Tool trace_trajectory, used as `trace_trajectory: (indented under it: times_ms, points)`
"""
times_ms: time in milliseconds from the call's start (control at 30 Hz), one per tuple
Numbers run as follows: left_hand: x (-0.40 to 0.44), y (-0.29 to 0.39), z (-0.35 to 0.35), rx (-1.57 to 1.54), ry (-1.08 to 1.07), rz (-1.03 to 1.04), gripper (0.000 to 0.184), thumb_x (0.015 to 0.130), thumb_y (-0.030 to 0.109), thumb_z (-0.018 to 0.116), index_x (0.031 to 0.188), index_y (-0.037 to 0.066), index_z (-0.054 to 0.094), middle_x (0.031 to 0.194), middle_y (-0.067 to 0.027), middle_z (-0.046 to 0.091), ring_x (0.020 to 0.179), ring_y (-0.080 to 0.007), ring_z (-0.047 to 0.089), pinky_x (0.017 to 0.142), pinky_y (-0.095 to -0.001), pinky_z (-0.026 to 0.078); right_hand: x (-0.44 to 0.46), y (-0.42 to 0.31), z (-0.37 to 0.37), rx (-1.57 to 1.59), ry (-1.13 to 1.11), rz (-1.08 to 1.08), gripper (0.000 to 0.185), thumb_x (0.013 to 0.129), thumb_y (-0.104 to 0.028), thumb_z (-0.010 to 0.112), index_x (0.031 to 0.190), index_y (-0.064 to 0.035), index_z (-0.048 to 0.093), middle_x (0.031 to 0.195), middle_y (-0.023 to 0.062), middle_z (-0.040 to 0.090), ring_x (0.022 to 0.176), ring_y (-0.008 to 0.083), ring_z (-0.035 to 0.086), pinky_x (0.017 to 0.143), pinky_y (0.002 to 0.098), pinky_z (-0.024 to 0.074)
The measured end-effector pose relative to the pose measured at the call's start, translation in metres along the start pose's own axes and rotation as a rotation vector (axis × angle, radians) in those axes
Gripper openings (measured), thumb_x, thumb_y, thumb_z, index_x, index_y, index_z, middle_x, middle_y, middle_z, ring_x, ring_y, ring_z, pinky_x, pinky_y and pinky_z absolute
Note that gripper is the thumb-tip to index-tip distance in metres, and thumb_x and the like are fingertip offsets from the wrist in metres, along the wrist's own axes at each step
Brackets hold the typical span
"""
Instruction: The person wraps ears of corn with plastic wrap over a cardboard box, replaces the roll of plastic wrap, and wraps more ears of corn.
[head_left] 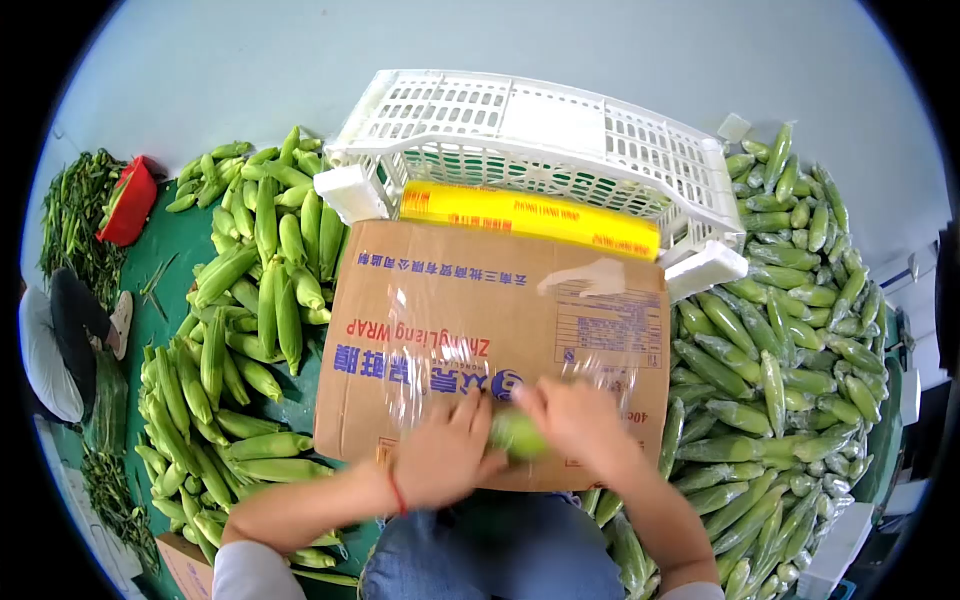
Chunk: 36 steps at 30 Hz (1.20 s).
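Observation:
A green ear of corn (518, 436), smeared by motion, lies between my two hands over the near edge of a cardboard box (420, 270). My left hand (445, 455), with a red band at the wrist, is closed against the corn's left end, thumb toward me. Around its right end my right hand (578, 425) is curled, partly blurred. Shiny clear plastic film (405, 345) covers the box top beneath and beyond my hands. Blue and red print shows through it.
A white plastic crate (560, 120) stands on its side behind the box, with a yellow roll (530, 218) in front. Husked green corn (265, 300) is heaped left; film-wrapped corn (770, 390) is piled right. At far left are a red basin (130, 205) and a seated person (55, 350).

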<state>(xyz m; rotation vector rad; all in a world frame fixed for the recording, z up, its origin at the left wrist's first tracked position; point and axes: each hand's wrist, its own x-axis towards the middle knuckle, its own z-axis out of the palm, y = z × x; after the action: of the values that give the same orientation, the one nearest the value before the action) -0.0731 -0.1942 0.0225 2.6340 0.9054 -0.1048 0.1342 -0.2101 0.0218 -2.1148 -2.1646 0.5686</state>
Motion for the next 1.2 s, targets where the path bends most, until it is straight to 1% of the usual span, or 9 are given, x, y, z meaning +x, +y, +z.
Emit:
trace_trajectory:
  times_ms: [100, 333, 467, 600, 767, 900, 1000, 1100, 1200]
  points:
    - [-0.015, 0.011, 0.004, -0.021, 0.141, -0.042, 0.067, 0.086, 0.047, 0.056, 0.135, 0.003, 0.046, 0.144, -0.0231, 0.038, 0.125, -0.0372, 0.044, 0.095, -0.0538, 0.041, -0.027, -0.019, -0.009, 0.141, -0.308, 0.074, 0.046, 0.094, -0.049, 0.049, 0.105, -0.0047, 0.056, 0.083, 0.0226, 0.066, 0.073, 0.0378, 0.067, 0.063, 0.0466, 0.0542]
    - [0.095, -0.066, 0.005, 0.143, 0.426, -0.169, 0.065, 0.092, 0.048, 0.05, 0.143, 0.009, 0.039, 0.152, -0.0204, 0.027, 0.14, -0.04, 0.024, 0.11, -0.0618, 0.019, -0.024, 0.009, 0.019, -0.099, 0.387, -0.513, 0.059, 0.077, -0.043, 0.071, 0.124, -0.0136, 0.053, 0.127, 0.0109, 0.051, 0.123, 0.0292, 0.047, 0.107, 0.0532, 0.0339]
    - [0.154, -0.114, -0.026, 0.176, 0.398, -0.014, 0.07, 0.089, 0.039, 0.058, 0.143, 0.001, 0.034, 0.15, -0.0217, 0.029, 0.139, -0.038, 0.028, 0.111, -0.0528, 0.027, 0.048, 0.026, -0.003, -0.201, 0.431, -0.576, 0.068, 0.071, -0.042, 0.075, 0.127, -0.0114, 0.051, 0.124, 0.0095, 0.052, 0.114, 0.0294, 0.051, 0.101, 0.0512, 0.0384]
    - [0.189, -0.132, -0.047, 0.03, -0.006, 0.108, 0.067, 0.081, 0.026, 0.07, 0.132, -0.005, 0.042, 0.14, -0.0217, 0.043, 0.13, -0.035, 0.041, 0.107, -0.0392, 0.038, 0.108, 0.031, -0.01, -0.217, 0.317, -0.508, 0.064, 0.067, -0.044, 0.076, 0.116, -0.0084, 0.054, 0.109, 0.0092, 0.059, 0.097, 0.0267, 0.059, 0.08, 0.0422, 0.0505]
    - [0.186, -0.126, -0.044, 0.096, -0.05, 0.099, 0.062, 0.082, 0.024, 0.068, 0.132, -0.003, 0.043, 0.141, -0.0195, 0.043, 0.131, -0.0325, 0.042, 0.107, -0.0392, 0.037, 0.047, 0.01, -0.006, -0.145, 0.205, -0.588, 0.057, 0.068, -0.048, 0.075, 0.104, -0.0074, 0.058, 0.089, 0.0101, 0.064, 0.075, 0.0279, 0.065, 0.06, 0.0386, 0.0525]
    - [0.184, -0.128, -0.032, 0.094, 0.042, 0.154, 0.06, 0.084, 0.022, 0.066, 0.136, 0.0, 0.044, 0.143, -0.018, 0.042, 0.129, -0.0317, 0.044, 0.107, -0.0378, 0.038, -0.041, -0.008, -0.024, -0.064, -0.531, -0.449, 0.06, 0.073, -0.058, 0.069, 0.111, -0.0114, 0.059, 0.092, 0.0125, 0.066, 0.079, 0.0294, 0.067, 0.062, 0.0408, 0.0537]
    - [0.161, -0.119, -0.04, -0.297, 0.256, 0.139, 0.051, 0.085, 0.022, 0.064, 0.131, 0.004, 0.052, 0.141, -0.0176, 0.045, 0.123, -0.0326, 0.05, 0.106, -0.0387, 0.039, -0.081, 0.007, -0.02, 0.264, -0.658, -0.247, 0.068, 0.078, -0.057, 0.067, 0.128, -0.013, 0.052, 0.106, 0.018, 0.066, 0.091, 0.0316, 0.067, 0.071, 0.0434, 0.055]
    - [0.104, -0.062, -0.028, -0.626, 0.554, 0.256, 0.033, 0.085, 0.018, 0.061, 0.117, 0.009, 0.062, 0.128, -0.0178, 0.055, 0.109, -0.0321, 0.06, 0.1, -0.0441, 0.043, -0.091, 0.027, 0.011, 0.866, -0.176, 0.047, 0.066, 0.085, -0.053, 0.063, 0.132, -0.0099, 0.047, 0.103, 0.0184, 0.064, 0.086, 0.0321, 0.067, 0.069, 0.0438, 0.055]
    - [0.065, -0.023, -0.015, -0.479, 0.64, 0.486, 0.034, 0.083, 0.013, 0.058, 0.116, 0.012, 0.064, 0.127, -0.0168, 0.056, 0.12, -0.0341, 0.052, 0.103, -0.0489, 0.039, -0.071, 0.012, 0.007, 1.672, -0.57, 0.551, 0.068, 0.092, -0.059, 0.043, 0.134, -0.0058, 0.042, 0.094, 0.0192, 0.061, 0.075, 0.0326, 0.064, 0.061, 0.0421, 0.0541]
